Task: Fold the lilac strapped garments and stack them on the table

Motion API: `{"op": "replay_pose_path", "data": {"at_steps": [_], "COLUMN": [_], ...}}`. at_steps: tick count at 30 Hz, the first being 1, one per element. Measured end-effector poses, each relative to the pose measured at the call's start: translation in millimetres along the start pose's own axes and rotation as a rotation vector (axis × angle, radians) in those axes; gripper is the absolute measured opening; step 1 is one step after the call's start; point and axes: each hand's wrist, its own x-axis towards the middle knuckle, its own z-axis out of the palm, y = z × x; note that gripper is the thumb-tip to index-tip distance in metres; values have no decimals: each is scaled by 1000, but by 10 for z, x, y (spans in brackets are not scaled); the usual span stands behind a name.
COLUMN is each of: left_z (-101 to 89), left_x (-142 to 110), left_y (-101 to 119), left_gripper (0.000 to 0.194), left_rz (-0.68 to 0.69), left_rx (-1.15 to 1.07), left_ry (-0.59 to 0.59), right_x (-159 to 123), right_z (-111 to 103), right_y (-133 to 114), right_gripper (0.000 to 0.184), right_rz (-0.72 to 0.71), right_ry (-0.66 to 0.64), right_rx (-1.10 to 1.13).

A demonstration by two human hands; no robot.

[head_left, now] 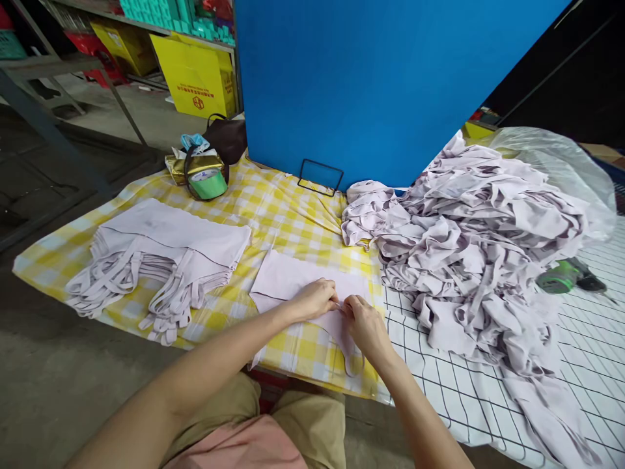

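Note:
A pale lilac strapped garment piece (pixel 280 277) lies spread on the yellow checked cloth before me, a strap hanging toward the table's front edge. My left hand (pixel 318 298) is closed, its fingers pinching the fabric near the middle of the right half. Close beside it, my right hand (pixel 364 324) also pinches the fabric at the upper edge of the strap. The fingertips of both hands nearly meet. To the left sits a neat stack of the same garments (pixel 170 241), straps trailing toward me. On the right a big loose heap of them (pixel 478 254) lies crumpled.
A tall blue board (pixel 371 85) stands at the table's back, a thin black wire frame (pixel 321 177) at its foot. Tape rolls (pixel 208 182) and a dark bag (pixel 227 137) lie at the back left. Clear plastic (pixel 561 163) lies behind the heap; yellow boxes (pixel 195 75) stand on the floor.

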Motion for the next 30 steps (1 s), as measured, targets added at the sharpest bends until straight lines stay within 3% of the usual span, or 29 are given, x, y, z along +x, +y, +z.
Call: {"op": "replay_pose_path", "data": {"at_steps": [18, 26, 30], "left_z": [6, -8, 18], "left_x": [-4, -8, -14], "left_y": [30, 56, 47], "left_gripper": [14, 13, 13], "left_rz": [27, -39, -21], "left_rx": [82, 110, 81], "left_ry": [14, 6, 11], "right_x": [14, 46, 7], "right_z": [41, 124, 121], "right_y": [-6, -2, -39], "right_gripper": [18, 18, 14], "right_rz": [-135, -176, -96], "right_ry": [38, 89, 141], "right_rx": [-131, -42, 122]}}
